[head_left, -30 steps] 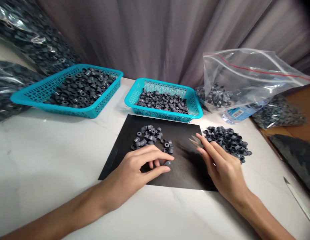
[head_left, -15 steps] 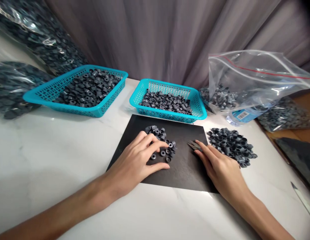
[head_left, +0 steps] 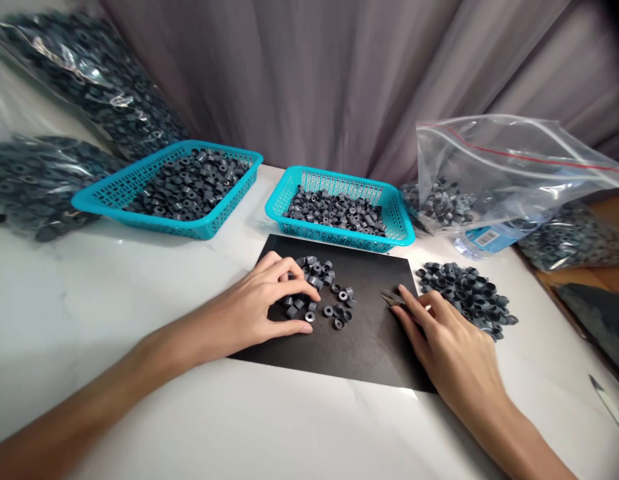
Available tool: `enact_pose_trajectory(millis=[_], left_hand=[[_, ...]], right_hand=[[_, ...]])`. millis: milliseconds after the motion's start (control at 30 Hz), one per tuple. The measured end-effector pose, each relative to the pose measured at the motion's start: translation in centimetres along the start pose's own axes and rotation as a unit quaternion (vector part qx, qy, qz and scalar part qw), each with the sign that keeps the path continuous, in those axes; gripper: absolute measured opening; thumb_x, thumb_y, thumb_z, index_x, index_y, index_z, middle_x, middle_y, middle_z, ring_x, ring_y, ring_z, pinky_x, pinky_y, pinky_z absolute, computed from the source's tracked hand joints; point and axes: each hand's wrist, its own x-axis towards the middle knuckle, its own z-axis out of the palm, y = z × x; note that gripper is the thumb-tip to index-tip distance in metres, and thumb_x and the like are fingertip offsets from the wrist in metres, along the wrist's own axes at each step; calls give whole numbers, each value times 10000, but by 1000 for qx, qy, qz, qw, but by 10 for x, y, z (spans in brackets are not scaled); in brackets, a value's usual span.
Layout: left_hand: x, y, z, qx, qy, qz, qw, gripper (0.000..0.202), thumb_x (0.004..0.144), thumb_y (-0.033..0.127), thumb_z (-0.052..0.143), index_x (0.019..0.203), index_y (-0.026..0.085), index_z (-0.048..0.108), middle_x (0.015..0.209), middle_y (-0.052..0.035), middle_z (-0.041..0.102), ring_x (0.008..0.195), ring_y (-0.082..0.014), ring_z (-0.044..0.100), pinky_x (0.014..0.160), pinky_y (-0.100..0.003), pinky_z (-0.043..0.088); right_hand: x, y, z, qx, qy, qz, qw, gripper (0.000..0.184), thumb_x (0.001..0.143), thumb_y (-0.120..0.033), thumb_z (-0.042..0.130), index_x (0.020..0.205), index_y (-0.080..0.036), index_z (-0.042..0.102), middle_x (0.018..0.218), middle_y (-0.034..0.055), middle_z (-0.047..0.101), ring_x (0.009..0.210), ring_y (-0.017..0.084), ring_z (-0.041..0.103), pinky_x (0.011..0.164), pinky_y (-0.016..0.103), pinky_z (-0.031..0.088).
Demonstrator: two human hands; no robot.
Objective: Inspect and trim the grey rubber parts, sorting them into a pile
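Note:
My left hand rests over the left part of a black mat, with thumb and fingers apart. Its curled fingers arch around small dark grey plastic rings, and several lie under and beside the fingertips. A few more rings sit separately near the mat's middle. In my right hand, a small pair of metal snips points left, pinched between thumb and forefinger; its handles are mostly hidden. Just beyond that hand, a heap of grey caps lies on the white table, off the mat.
Two turquoise baskets, one larger and one smaller, hold similar parts behind the mat. Filled plastic bags stand at left. A zip bag, a water bottle and a blade-like pointed object are at right.
My left hand has drawn leftward over the mat, uncovering a gap between the rings by its fingers and the few in the middle. My right hand still holds the snips. The view has shifted slightly.

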Motion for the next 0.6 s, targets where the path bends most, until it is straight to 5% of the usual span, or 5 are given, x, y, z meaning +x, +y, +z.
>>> enact_pose_trajectory(millis=[100,367,600], left_hand=[[0,0,4,-12,-5,10,1000,235,863,436,691,1074,339,727,1106,-22,586,1040,-219,491,914,-329,426],[0,9,3,-69,-21,29,997,235,893,323,678,1127,330,700,1137,-9,647,1140,-206,473,1031,-342,401],[1,16,0,-28,49,30,998,152,903,294,656,1048,274,697,1106,-12,672,1119,-207,488,976,-338,420]], right_hand=[[0,0,-1,-4,2,-14,1000,440,1048,-409,390,1264,-133,657,846,88,644,818,242,620,549,304,408],[0,0,0,11,-8,-2,1000,401,1039,-410,413,1237,-157,652,952,112,642,840,245,588,549,315,424],[3,-9,-7,128,44,-26,991,325,1007,-317,509,1281,-173,607,1042,129,608,823,229,568,672,353,500]])
